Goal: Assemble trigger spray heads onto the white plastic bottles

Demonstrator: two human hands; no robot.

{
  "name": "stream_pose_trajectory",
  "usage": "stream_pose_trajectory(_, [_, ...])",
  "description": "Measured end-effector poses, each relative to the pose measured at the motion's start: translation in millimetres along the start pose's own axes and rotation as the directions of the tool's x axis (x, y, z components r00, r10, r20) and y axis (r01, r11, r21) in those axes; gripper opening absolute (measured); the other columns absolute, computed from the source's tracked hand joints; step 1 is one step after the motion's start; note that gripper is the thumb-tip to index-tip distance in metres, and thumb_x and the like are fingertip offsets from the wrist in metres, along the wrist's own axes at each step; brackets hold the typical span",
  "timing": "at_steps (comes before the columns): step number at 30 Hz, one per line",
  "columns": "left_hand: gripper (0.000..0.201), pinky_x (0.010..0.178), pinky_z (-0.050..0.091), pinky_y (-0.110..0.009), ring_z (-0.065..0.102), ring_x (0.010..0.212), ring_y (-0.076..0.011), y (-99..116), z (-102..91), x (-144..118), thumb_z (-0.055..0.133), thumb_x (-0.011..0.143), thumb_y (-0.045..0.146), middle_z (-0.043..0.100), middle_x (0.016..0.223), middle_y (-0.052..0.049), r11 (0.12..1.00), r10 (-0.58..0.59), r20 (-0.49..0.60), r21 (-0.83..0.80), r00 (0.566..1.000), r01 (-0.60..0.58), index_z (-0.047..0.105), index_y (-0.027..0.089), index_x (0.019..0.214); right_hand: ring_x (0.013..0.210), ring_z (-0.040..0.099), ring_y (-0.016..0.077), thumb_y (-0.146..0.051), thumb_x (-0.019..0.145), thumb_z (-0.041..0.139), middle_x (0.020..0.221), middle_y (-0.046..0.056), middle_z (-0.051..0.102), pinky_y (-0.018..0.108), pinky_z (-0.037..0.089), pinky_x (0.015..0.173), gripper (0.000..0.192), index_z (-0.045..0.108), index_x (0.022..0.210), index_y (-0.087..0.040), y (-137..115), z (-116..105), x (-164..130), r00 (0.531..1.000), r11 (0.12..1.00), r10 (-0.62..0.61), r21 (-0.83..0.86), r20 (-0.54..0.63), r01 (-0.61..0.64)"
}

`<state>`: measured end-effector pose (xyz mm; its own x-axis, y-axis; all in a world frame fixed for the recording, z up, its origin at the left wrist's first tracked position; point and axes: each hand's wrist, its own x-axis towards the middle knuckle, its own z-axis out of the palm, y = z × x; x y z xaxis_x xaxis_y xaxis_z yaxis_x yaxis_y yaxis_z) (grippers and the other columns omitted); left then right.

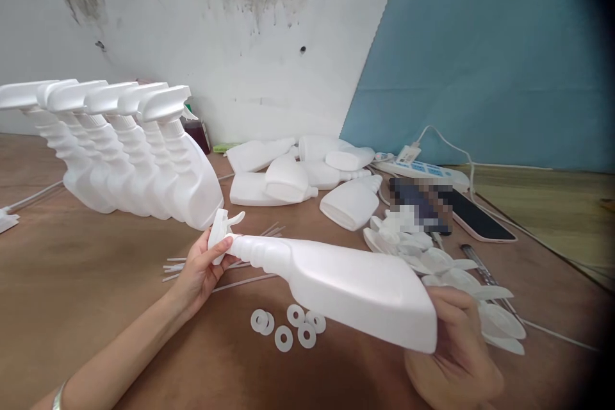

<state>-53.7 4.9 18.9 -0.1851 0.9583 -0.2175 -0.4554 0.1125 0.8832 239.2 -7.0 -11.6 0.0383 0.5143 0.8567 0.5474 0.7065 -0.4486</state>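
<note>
A white plastic spray bottle lies on its side in mid-air across the lower centre of the frame, held above a brown desk. Its body is flat, wide and matte, narrowing to a ribbed neck that points left. The right hand, at lower right, is closed around the bottle's base. The left hand, left of centre, pinches a white trigger sprayer head at the neck with its fingers curled shut on it. The head appears to be going onto the neck; seating it would likely call for a twist while the base stays steady. Just below the bottle, small white rings lie on the desk, with thin clear tubes beside the left hand. At upper left stands a row of finished bottles. Uncapped bottles lie heaped at centre, loose sprayer parts at right
</note>
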Motion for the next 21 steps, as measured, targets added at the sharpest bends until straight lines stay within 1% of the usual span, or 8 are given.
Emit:
stream_pose_trajectory(3, [0.029, 0.064, 0.054, -0.019, 0.058, 0.075, -0.0118, 1, -1.1, 2, 0.067, 0.068, 0.018, 0.063, 0.086, -0.004, 0.999, -0.034, -0.026, -0.041, 0.999, 0.033, 0.058, 0.012, 0.095, 0.084, 0.053, 0.0234, -0.021, 0.071, 0.065, 0.099, 0.009, 0.056, 0.033, 0.040, 0.055, 0.039, 0.058, 0.110, -0.025, -8, 3, 5, 0.992, 0.988, -0.121, 0.094, -0.026, 0.123])
stream_pose_trajectory(5, [0.026, 0.063, 0.054, -0.018, 0.059, 0.073, -0.0117, 1, -1.0, 3, 0.066, 0.069, 0.016, 0.064, 0.086, -0.005, 0.996, -0.063, -0.034, -0.071, 0.997, 0.060, 0.059, 0.011, 0.094, 0.103, 0.051, 0.0295, -0.026, 0.074, 0.063, 0.124, 0.010, 0.049, 0.040, 0.046, 0.062, 0.039, 0.056, 0.112, -0.028, -13, -1, 5, 0.989, 0.981, -0.140, 0.144, 0.046, 0.132])
stream_pose_trajectory(7, [0.023, 0.065, 0.055, -0.019, 0.060, 0.074, -0.0119, 1, -0.7, 4, 0.063, 0.072, 0.013, 0.066, 0.088, -0.007, 0.992, -0.088, -0.036, -0.100, 0.995, 0.084, 0.059, 0.012, 0.095, 0.114, 0.047, 0.0311, -0.022, 0.076, 0.059, 0.136, 0.007, 0.039, 0.047, 0.049, 0.072, 0.039, 0.054, 0.115, -0.030, -15, -7, 4, 0.978, 0.981, -0.128, 0.168, 0.166, 0.100])
stream_pose_trajectory(10, [0.019, 0.067, 0.055, -0.019, 0.061, 0.075, -0.0120, 1, -0.6, 6, 0.057, 0.075, 0.009, 0.067, 0.089, -0.008, 0.985, -0.101, -0.041, -0.146, 0.994, 0.094, 0.060, 0.012, 0.094, 0.116, 0.048, 0.0286, -0.013, 0.075, 0.058, 0.136, 0.005, 0.040, 0.048, 0.050, 0.080, 0.047, 0.050, 0.118, -0.030, -14, -14, 3, 0.949, 0.981, -0.126, 0.177, 0.289, 0.076])
stream_pose_trajectory(12, [0.016, 0.067, 0.056, -0.020, 0.062, 0.074, -0.0117, 2, -1.1, 6, 0.055, 0.076, 0.007, 0.067, 0.090, -0.008, 0.981, -0.101, -0.048, -0.170, 0.994, 0.092, 0.062, 0.011, 0.090, 0.113, 0.050, 0.0274, -0.010, 0.071, 0.061, 0.132, 0.006, 0.044, 0.045, 0.051, 0.080, 0.049, 0.051, 0.116, -0.028, -12, -12, 4, 0.945, 0.980, -0.127, 0.188, 0.303, 0.071])
stream_pose_trajectory(14, [0.015, 0.069, 0.056, -0.020, 0.062, 0.075, -0.0118, 2, -2.2, 6, 0.055, 0.075, 0.004, 0.067, 0.091, -0.008, 0.978, -0.096, -0.050, -0.191, 0.994, 0.085, 0.062, 0.010, 0.087, 0.108, 0.054, 0.0264, -0.007, 0.067, 0.063, 0.126, 0.008, 0.050, 0.042, 0.051, 0.078, 0.048, 0.052, 0.110, -0.024, -10, -7, 4, 0.963, 0.972, -0.104, 0.233, 0.248, 0.045])
stream_pose_trajectory(17, [0.018, 0.074, 0.056, -0.021, 0.063, 0.079, -0.0128, 1, -4.1, 6, 0.056, 0.073, 0.001, 0.067, 0.094, -0.008, 0.973, -0.086, -0.032, -0.217, 0.996, 0.077, 0.063, 0.011, 0.087, 0.103, 0.056, 0.0254, -0.007, 0.066, 0.065, 0.118, 0.011, 0.056, 0.039, 0.051, 0.072, 0.041, 0.051, 0.102, -0.020, -10, 1, 3, 0.992, 0.948, 0.007, 0.315, 0.130, -0.047])
stream_pose_trajectory(21, [0.023, 0.077, 0.055, -0.020, 0.063, 0.081, -0.0130, 1, -4.0, 5, 0.055, 0.072, 0.000, 0.066, 0.098, -0.008, 0.972, -0.084, -0.008, -0.220, 0.996, 0.080, 0.063, 0.011, 0.090, 0.105, 0.055, 0.0267, -0.018, 0.072, 0.065, 0.117, 0.014, 0.056, 0.038, 0.052, 0.068, 0.035, 0.051, 0.104, -0.019, -11, 3, -2, 0.993, 0.943, 0.058, 0.321, 0.104, -0.089])
